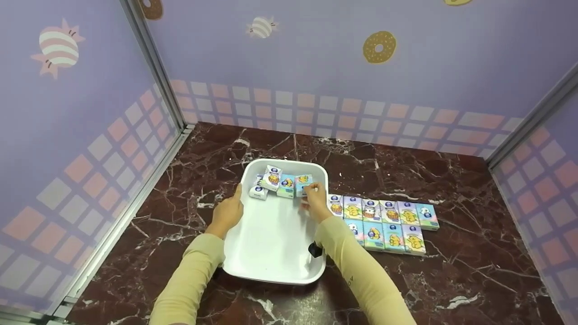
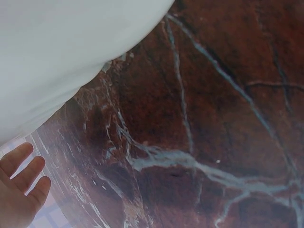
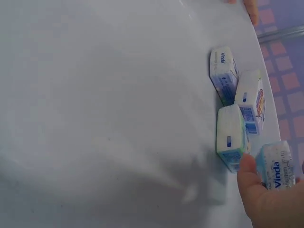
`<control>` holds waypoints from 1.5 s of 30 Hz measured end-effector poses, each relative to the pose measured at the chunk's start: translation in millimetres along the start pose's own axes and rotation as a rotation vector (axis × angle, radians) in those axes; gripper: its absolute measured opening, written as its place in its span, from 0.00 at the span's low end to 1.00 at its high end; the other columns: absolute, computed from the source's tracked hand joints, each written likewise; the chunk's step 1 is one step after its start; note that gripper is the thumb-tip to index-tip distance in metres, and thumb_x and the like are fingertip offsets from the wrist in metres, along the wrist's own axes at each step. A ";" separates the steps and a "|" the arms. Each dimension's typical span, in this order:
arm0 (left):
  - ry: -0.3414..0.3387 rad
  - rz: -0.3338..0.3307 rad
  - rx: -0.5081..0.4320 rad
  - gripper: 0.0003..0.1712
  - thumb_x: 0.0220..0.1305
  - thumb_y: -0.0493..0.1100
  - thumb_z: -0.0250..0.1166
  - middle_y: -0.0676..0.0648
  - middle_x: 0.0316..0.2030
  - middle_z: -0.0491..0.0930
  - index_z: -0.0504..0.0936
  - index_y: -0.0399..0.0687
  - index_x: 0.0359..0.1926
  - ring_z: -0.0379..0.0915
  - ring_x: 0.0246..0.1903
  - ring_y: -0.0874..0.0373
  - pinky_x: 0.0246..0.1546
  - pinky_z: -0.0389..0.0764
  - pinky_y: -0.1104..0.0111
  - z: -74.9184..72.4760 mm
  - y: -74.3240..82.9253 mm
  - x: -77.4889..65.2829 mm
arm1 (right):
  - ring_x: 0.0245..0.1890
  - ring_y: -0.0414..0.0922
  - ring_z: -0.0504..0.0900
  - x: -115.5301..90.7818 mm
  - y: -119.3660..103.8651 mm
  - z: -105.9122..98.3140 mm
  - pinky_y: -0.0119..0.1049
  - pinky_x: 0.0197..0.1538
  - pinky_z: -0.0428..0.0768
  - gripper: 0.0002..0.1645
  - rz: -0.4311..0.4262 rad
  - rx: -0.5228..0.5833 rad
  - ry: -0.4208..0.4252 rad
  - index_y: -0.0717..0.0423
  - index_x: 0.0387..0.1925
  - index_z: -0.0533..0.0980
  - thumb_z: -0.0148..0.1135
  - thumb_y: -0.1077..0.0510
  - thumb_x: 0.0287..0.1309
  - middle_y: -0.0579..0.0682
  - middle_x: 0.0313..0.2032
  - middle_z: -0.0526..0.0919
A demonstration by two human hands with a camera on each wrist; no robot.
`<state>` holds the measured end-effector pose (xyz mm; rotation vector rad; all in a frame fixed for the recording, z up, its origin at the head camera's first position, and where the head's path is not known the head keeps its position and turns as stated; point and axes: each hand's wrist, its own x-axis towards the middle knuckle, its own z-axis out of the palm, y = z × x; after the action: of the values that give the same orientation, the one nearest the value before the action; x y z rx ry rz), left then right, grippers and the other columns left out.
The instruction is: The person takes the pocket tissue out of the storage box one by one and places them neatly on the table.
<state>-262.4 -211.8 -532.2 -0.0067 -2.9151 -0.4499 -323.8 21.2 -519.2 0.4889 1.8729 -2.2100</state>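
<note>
A white tray (image 1: 271,239) stands in front of me. My left hand (image 1: 227,214) rests at its left rim, a finger along the edge; in the left wrist view its fingers (image 2: 29,172) are extended outside the tray wall. My right hand (image 1: 317,201) is over the tray's far right corner, pinching a blue tissue pack (image 1: 303,184) marked Vinda between thumb and fingers. Left of it lie a green tissue pack (image 1: 286,186), a purple-white tissue pack (image 1: 272,178) leaning on its neighbours, and another tissue pack (image 1: 258,192) partly beneath that one.
Right of the tray, several tissue packs (image 1: 371,210) lie side by side in two rows on the dark red marbled surface (image 1: 474,253). Purple panels with printed sweets, such as the back panel (image 1: 307,54), enclose the surface at the back and both sides.
</note>
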 end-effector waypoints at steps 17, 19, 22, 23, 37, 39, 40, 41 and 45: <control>0.000 -0.012 -0.007 0.30 0.59 0.38 0.46 0.37 0.20 0.76 0.58 0.41 0.64 0.72 0.17 0.43 0.20 0.71 0.54 1.6 -2.0 1.3 | 0.23 0.40 0.68 -14.0 -34.4 -6.8 0.33 0.24 0.77 0.21 -0.098 0.026 -0.039 0.55 0.41 0.64 0.42 0.73 0.42 0.51 0.37 0.65; -0.002 -0.015 -0.011 0.30 0.59 0.38 0.46 0.37 0.20 0.76 0.58 0.42 0.64 0.72 0.17 0.43 0.20 0.71 0.53 1.0 -1.8 1.0 | 0.24 0.41 0.69 -15.0 -37.7 -9.9 0.32 0.24 0.76 0.23 -0.098 0.010 -0.042 0.54 0.43 0.65 0.42 0.72 0.43 0.52 0.39 0.66; -0.013 -0.024 -0.016 0.30 0.59 0.39 0.46 0.37 0.20 0.76 0.57 0.42 0.64 0.72 0.17 0.44 0.20 0.71 0.54 0.4 -1.1 0.6 | 0.24 0.41 0.71 -17.2 -41.7 -16.1 0.31 0.23 0.74 0.24 -0.099 -0.022 -0.042 0.52 0.45 0.67 0.41 0.71 0.45 0.52 0.40 0.69; -0.018 -0.027 -0.018 0.30 0.59 0.39 0.46 0.37 0.20 0.76 0.57 0.42 0.64 0.72 0.17 0.44 0.20 0.71 0.54 0.2 -0.8 0.5 | 0.23 0.40 0.71 -18.0 -43.0 -18.5 0.30 0.23 0.73 0.24 -0.099 -0.030 -0.040 0.52 0.46 0.68 0.41 0.71 0.45 0.52 0.39 0.69; -0.032 -0.029 -0.012 0.30 0.60 0.38 0.45 0.38 0.20 0.75 0.56 0.42 0.65 0.71 0.17 0.45 0.21 0.71 0.55 -2.0 1.1 1.3 | 0.26 0.40 0.69 -27.4 -51.6 -60.9 0.33 0.25 0.66 0.30 -0.150 -0.183 -0.156 0.52 0.53 0.70 0.38 0.68 0.48 0.52 0.42 0.71; -0.035 -0.031 -0.011 0.30 0.60 0.39 0.45 0.38 0.21 0.75 0.56 0.42 0.65 0.71 0.17 0.45 0.21 0.71 0.55 -2.2 1.2 0.9 | 0.25 0.40 0.69 -28.9 -51.3 -68.0 0.33 0.24 0.66 0.30 -0.160 -0.188 -0.191 0.53 0.54 0.70 0.37 0.68 0.48 0.53 0.41 0.72; -0.035 -0.031 -0.011 0.30 0.60 0.39 0.45 0.38 0.21 0.75 0.56 0.42 0.65 0.71 0.17 0.45 0.21 0.71 0.55 -2.3 1.3 0.9 | 0.24 0.40 0.69 -29.7 -51.0 -71.8 0.33 0.24 0.66 0.30 -0.164 -0.195 -0.204 0.53 0.54 0.70 0.37 0.68 0.48 0.52 0.40 0.72; -0.036 -0.031 -0.011 0.30 0.60 0.39 0.45 0.38 0.21 0.75 0.56 0.42 0.65 0.71 0.17 0.45 0.21 0.71 0.55 -2.2 1.3 0.9 | 0.23 0.40 0.69 -30.4 -50.7 -75.7 0.33 0.23 0.66 0.30 -0.169 -0.199 -0.218 0.53 0.54 0.70 0.37 0.68 0.48 0.52 0.40 0.72; -0.037 -0.029 -0.008 0.30 0.59 0.39 0.46 0.38 0.20 0.75 0.56 0.42 0.65 0.70 0.17 0.46 0.21 0.71 0.55 -2.1 1.1 0.8 | 0.22 0.39 0.69 -32.9 -50.1 -91.4 0.32 0.23 0.68 0.31 -0.204 -0.204 -0.256 0.52 0.56 0.68 0.37 0.69 0.49 0.51 0.40 0.72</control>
<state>-262.7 -211.4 -529.8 0.0258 -2.9530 -0.4705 -300.7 117.9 -473.8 -0.0216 2.0504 -2.0488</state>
